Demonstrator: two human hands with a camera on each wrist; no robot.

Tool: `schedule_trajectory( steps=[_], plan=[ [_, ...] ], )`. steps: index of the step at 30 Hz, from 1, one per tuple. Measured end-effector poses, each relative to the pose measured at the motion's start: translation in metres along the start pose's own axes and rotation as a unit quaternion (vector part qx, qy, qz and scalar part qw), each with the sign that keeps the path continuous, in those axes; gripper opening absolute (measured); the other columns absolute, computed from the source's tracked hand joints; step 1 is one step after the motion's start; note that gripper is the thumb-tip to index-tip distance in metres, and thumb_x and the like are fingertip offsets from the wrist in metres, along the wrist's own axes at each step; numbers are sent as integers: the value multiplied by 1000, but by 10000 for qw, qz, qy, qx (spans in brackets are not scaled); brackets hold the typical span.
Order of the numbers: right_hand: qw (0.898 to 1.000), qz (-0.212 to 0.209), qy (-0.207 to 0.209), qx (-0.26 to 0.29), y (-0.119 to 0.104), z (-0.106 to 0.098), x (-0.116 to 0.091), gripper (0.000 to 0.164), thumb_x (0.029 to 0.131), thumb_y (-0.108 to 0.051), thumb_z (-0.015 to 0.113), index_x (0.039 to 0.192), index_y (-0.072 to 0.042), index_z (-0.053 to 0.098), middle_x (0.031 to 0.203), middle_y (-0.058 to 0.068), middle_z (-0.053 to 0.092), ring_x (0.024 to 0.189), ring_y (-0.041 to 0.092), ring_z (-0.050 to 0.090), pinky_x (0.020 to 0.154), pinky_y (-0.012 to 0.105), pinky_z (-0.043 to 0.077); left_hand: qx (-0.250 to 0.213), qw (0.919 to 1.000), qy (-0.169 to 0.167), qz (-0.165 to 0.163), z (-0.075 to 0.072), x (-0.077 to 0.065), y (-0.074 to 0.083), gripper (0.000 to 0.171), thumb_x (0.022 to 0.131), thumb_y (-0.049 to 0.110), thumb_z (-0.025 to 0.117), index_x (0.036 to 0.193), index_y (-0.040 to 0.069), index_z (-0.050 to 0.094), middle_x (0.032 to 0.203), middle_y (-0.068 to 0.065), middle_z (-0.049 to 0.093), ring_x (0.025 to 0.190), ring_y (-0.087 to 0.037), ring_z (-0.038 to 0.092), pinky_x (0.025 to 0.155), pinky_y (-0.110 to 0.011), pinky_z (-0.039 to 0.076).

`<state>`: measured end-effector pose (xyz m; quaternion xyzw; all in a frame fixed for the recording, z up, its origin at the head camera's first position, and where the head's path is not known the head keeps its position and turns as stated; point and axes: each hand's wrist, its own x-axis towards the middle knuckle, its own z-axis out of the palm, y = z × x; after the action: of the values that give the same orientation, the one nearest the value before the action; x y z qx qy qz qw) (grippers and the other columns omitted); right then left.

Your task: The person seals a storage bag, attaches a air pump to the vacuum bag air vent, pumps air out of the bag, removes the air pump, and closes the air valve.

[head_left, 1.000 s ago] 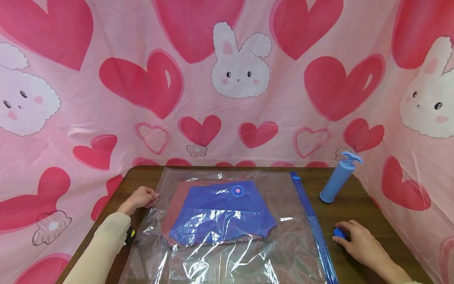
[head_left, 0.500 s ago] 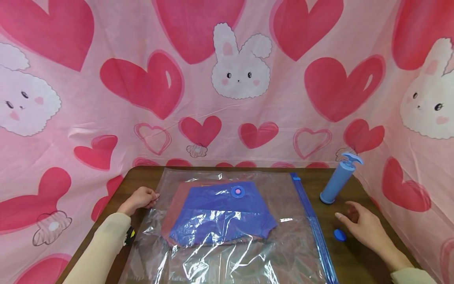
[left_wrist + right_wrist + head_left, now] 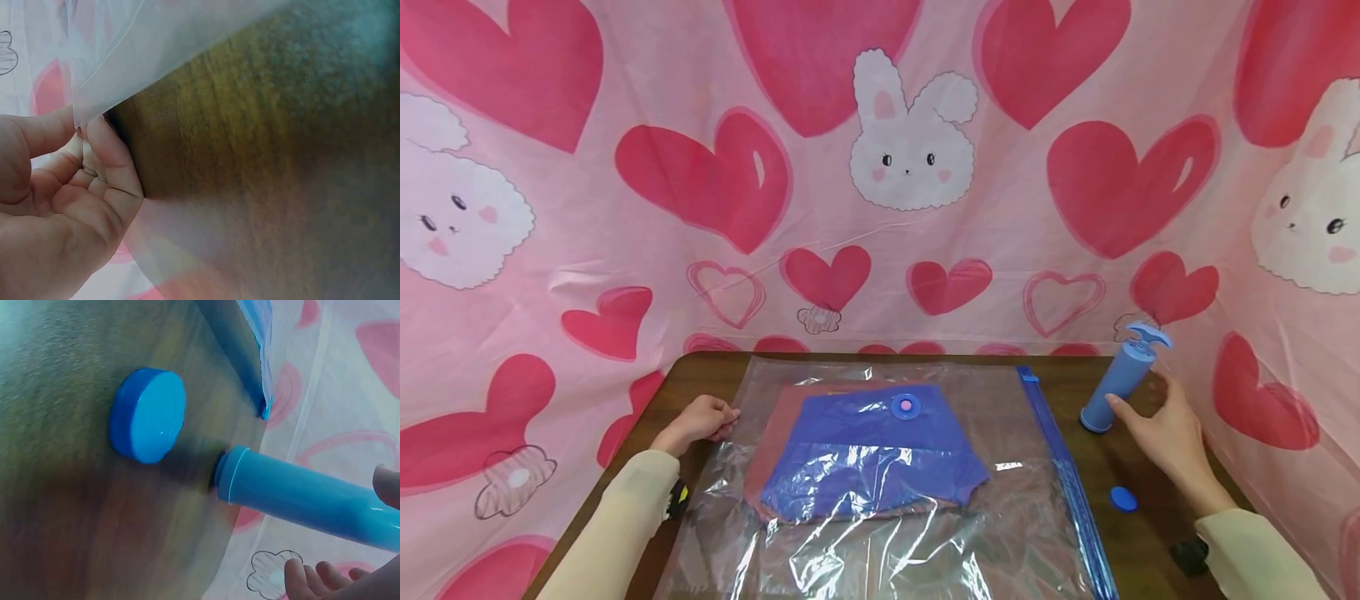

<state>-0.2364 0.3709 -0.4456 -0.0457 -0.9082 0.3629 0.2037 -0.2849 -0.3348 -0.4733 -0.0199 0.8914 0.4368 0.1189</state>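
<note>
A clear vacuum storage bag (image 3: 1015, 525) lies flat, with a folded blue garment (image 3: 865, 442) and a pinkish one (image 3: 775, 442) inside. A round blue valve (image 3: 906, 406) with a pink centre shows on its top. At the far left edge my left hand (image 3: 703, 418) pinches the bag's edge between thumb and forefinger; in the left wrist view the film (image 3: 144, 56) rises from those fingertips. My right hand (image 3: 1167, 437) is beside a blue hand pump (image 3: 1120, 387), thumb and fingers spread around it. In the right wrist view a gap shows between fingers and pump barrel (image 3: 306, 497).
A round blue cap (image 3: 1123, 499) lies on the dark wooden table (image 3: 1090, 458), in front of the pump. The bag's blue zip strip (image 3: 1067, 475) runs along its right side. Pink heart-and-rabbit cloth (image 3: 895, 292) hangs close around the table's back and sides.
My right hand has let go of the blue cap, leaving it on the table, and has moved up and away to the pump. The left hand keeps its pinch on the bag.
</note>
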Motion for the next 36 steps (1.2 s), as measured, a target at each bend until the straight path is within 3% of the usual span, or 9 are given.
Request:
schedule_trajectory(
  steps=[6,10,14,18,20,21,24,27,36],
  plan=[
    [9998,63,107,163,-2,5,7,75,99,-32,75,157,-2,39,143,31,52,128,53,50,99,66,45,-11,10000,2,-7,0,-1,0,28,106,8,59,83,-6,67,69,-5,58,63,-17,54,60,-28,50],
    [9998,-40,181,123,-1,5,9,71,99,-31,76,157,-6,43,141,27,56,127,50,54,92,40,50,-8,10000,12,-26,0,0,1,28,106,8,60,83,-6,68,69,-5,59,63,-17,55,60,-28,51],
    [9993,-232,207,183,0,6,10,71,97,-27,78,155,-4,44,138,28,58,122,51,57,78,12,42,22,10000,21,-20,-1,0,1,27,105,7,60,83,-6,68,68,-5,58,62,-17,55,60,-28,51],
    [9984,-405,290,276,-1,9,12,69,95,-23,80,150,1,47,131,30,60,112,44,62,73,3,37,26,10000,10,5,-1,1,0,27,105,7,59,83,-6,68,68,-4,58,62,-16,55,60,-27,51],
    [9982,-442,321,256,-1,11,13,68,94,-22,81,148,2,47,129,31,61,110,43,62,73,3,38,30,10000,1,16,0,1,0,27,105,7,60,83,-6,68,68,-4,58,62,-16,55,60,-27,51],
    [9984,-407,314,231,-2,11,13,68,95,-23,81,147,4,47,129,32,60,110,44,61,78,9,45,30,10000,-3,14,0,1,-1,27,105,7,60,83,-6,68,68,-4,58,62,-16,55,60,-27,51],
    [9995,-197,216,132,-3,13,14,70,96,-27,79,147,8,45,132,36,58,115,50,59,95,41,56,18,10000,-9,17,1,1,-1,28,105,7,60,82,-6,68,68,-4,58,62,-16,55,60,-27,51],
    [9999,44,90,64,-3,15,14,74,98,-31,77,148,11,42,137,40,54,123,61,52,99,74,42,-16,10000,-22,9,1,1,-1,27,105,7,60,82,-6,68,68,-4,58,62,-16,55,60,-26,51],
    [10000,26,78,-12,-3,16,16,66,99,-29,75,143,12,48,132,40,57,117,59,57,95,71,46,-31,10000,-21,24,0,1,-1,28,105,7,60,82,-5,67,68,-5,58,62,-16,54,60,-27,50]
  ],
)
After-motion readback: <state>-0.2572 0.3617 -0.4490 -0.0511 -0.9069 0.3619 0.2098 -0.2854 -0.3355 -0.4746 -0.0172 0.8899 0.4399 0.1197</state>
